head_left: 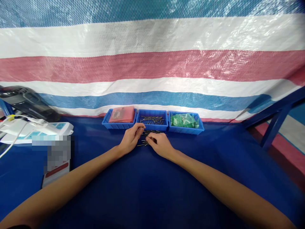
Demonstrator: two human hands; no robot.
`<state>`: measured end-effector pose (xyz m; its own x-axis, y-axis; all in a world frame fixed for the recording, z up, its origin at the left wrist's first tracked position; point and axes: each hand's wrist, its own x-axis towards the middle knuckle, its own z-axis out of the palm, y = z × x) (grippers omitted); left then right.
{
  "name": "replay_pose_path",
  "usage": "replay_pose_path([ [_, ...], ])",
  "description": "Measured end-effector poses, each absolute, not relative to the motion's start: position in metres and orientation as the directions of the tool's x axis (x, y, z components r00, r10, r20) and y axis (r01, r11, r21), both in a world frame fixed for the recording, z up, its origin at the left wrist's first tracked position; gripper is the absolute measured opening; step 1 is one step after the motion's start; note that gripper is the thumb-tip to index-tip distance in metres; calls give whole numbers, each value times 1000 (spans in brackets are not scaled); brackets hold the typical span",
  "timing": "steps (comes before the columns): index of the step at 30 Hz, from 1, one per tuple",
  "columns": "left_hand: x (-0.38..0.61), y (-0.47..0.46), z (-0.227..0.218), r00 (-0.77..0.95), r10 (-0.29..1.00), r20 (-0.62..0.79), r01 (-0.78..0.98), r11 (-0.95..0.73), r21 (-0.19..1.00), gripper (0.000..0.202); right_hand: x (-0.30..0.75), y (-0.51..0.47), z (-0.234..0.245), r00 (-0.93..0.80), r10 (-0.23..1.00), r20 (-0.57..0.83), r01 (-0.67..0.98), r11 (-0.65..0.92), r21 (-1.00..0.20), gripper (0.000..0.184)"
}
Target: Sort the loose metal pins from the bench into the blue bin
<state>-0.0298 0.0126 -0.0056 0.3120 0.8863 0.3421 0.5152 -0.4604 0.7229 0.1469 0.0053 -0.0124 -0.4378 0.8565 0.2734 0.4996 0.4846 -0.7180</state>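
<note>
A loose pile of thin, dark metal rods (152, 132), screw-like or drill-bit-like, lies on the blue table just in front of the middle bin. My left hand (130, 139) is at the pile's left side, its fingertips pinched together near the bin's front wall. Whatever is in that pinch is too small to make out. On the right of the pile, my right hand (161, 144) has its fingers curled and closed over the nearer rods (143, 143). Its fingertips touch the rods, but I cannot tell what they grip. More of these rods (152, 120) fill the middle blue bin (152, 127).
The left blue bin (118, 126) holds red flat packets (122, 114); the right one (186, 130) holds green plastic packets (184, 121). A power strip (62, 127) with cables, a black device (30, 103) and a phone-like object (57, 173) sit left. A striped sheet (152, 66) hangs behind.
</note>
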Motion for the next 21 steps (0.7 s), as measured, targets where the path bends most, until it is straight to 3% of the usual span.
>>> replay_pose_path([
  [10,-28,15,-8,338,875,346,470,-475,744,15,147,4,-13,-445,851,279,493,493,-717,21],
  [21,-27,20,-10,443,829,340,556,-552,621,20,148,6,-13,-443,846,297,485,504,-714,25],
])
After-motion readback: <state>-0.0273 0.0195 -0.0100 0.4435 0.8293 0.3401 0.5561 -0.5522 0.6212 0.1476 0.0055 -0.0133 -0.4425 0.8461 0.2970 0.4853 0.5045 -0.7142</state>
